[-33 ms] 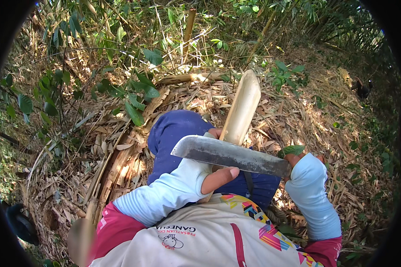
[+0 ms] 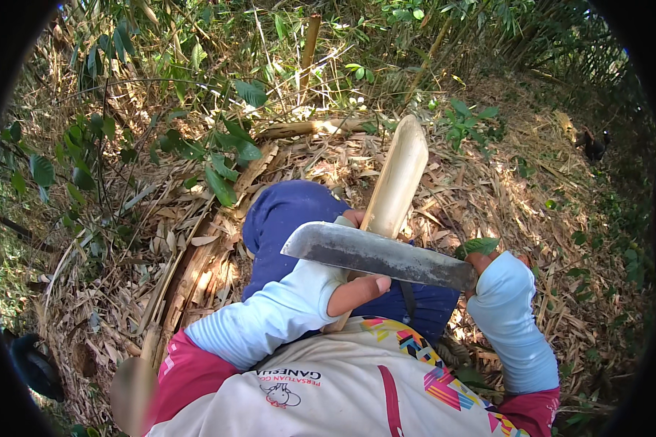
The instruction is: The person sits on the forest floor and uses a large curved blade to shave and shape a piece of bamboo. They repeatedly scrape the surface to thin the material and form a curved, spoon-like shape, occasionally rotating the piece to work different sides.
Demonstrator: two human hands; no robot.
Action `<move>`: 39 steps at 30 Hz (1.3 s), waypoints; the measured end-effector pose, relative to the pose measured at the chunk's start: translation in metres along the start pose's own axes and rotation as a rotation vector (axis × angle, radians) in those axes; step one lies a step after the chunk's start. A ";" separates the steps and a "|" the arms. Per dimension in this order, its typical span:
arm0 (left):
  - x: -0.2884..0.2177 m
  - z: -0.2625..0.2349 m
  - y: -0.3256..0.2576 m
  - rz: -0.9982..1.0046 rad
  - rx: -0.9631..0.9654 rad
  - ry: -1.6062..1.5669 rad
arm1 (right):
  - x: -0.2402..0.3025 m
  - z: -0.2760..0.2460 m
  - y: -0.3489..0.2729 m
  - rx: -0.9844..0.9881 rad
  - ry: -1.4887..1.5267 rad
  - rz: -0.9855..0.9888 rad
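Left hand (image 2: 348, 295): wrapped around the wood (image 2: 399, 171), which pokes past the far edge of the lap (image 2: 288, 215).
Right hand (image 2: 483, 263): holding the big knife (image 2: 379, 251) across it.
Cutting: maybe trimming.
Next cut: needs a steady hold.

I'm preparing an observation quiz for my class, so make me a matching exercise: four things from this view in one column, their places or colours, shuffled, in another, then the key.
Things
1. machete
2. split bamboo piece
3. trousers
4. forearm sleeves

Places and colours
A. dark blue
B. gripped in the right hand
C. light blue
D. held in the left hand

Right pairs: 1-B, 2-D, 3-A, 4-C
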State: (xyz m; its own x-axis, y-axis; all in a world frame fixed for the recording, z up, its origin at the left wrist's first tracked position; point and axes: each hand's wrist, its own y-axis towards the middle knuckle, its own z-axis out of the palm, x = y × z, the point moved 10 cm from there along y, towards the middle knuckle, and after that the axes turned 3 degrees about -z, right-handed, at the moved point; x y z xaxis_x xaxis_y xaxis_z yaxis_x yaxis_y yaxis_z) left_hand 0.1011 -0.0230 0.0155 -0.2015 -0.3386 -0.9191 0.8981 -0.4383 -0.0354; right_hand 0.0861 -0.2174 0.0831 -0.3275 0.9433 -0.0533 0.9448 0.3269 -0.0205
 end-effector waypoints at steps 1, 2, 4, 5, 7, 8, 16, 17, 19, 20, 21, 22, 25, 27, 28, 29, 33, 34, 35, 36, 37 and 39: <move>0.001 0.000 0.002 -0.019 0.018 -0.047 | -0.001 -0.001 -0.001 -0.011 0.019 0.001; 0.002 0.001 0.003 -0.049 0.057 -0.053 | -0.002 0.001 -0.002 -0.006 0.014 0.003; 0.001 0.002 0.003 -0.106 0.133 -0.066 | -0.005 0.003 -0.002 0.005 0.003 0.004; 0.004 0.001 0.002 -0.155 0.123 -0.046 | -0.004 0.003 -0.001 0.002 -0.002 0.001; 0.008 0.002 -0.001 -0.255 0.107 -0.011 | -0.003 0.002 0.000 -0.001 -0.014 -0.002; 0.003 0.003 0.000 -0.213 0.098 0.005 | -0.004 0.001 0.000 -0.007 -0.019 0.001; -0.013 0.005 -0.002 0.166 0.002 0.110 | -0.004 -0.001 0.001 -0.065 0.017 -0.009; -0.014 0.005 -0.002 0.169 -0.001 0.133 | -0.005 -0.001 0.001 -0.069 0.012 0.002; -0.015 0.005 -0.002 0.174 -0.008 0.179 | -0.008 -0.001 0.001 -0.076 0.001 0.026; -0.015 0.005 -0.002 0.169 -0.017 0.218 | -0.008 -0.001 0.001 -0.078 -0.013 0.026; -0.014 0.005 -0.001 0.163 -0.026 0.258 | -0.008 -0.001 0.002 -0.081 -0.027 0.027; -0.014 0.005 -0.001 0.158 -0.035 0.298 | -0.008 -0.001 0.003 -0.084 -0.041 0.027; -0.008 0.003 0.000 0.057 -0.050 0.276 | -0.011 0.000 0.005 -0.022 -0.082 0.068; -0.003 0.000 0.001 0.032 -0.101 0.225 | -0.010 -0.004 0.008 -0.083 -0.080 0.049; -0.003 -0.001 0.001 0.043 -0.117 0.217 | -0.009 -0.006 0.009 -0.115 -0.079 0.040; -0.003 -0.002 0.001 0.055 -0.134 0.209 | -0.010 -0.005 0.010 -0.074 -0.077 0.053; -0.010 -0.003 0.002 0.126 -0.148 0.249 | -0.016 -0.002 0.018 0.032 -0.109 0.072; -0.011 -0.002 0.002 0.126 -0.145 0.259 | -0.018 -0.001 0.018 0.046 -0.129 0.070; -0.010 -0.002 0.003 0.119 -0.143 0.261 | -0.019 -0.003 0.018 0.022 -0.133 0.066; -0.010 -0.002 0.003 0.112 -0.141 0.263 | -0.019 -0.005 0.018 -0.002 -0.137 0.062; -0.009 -0.003 0.003 0.105 -0.142 0.265 | -0.019 -0.008 0.020 -0.026 -0.141 0.056; -0.010 -0.003 0.004 0.132 -0.137 0.285 | -0.011 -0.014 0.026 0.040 -0.200 0.062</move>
State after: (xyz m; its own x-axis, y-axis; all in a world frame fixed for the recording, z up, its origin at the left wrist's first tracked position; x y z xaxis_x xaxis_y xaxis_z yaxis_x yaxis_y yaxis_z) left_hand 0.1077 -0.0189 0.0235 0.0195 -0.1300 -0.9913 0.9572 -0.2838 0.0561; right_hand 0.1146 -0.2186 0.0970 -0.2666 0.9301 -0.2527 0.9636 0.2623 -0.0509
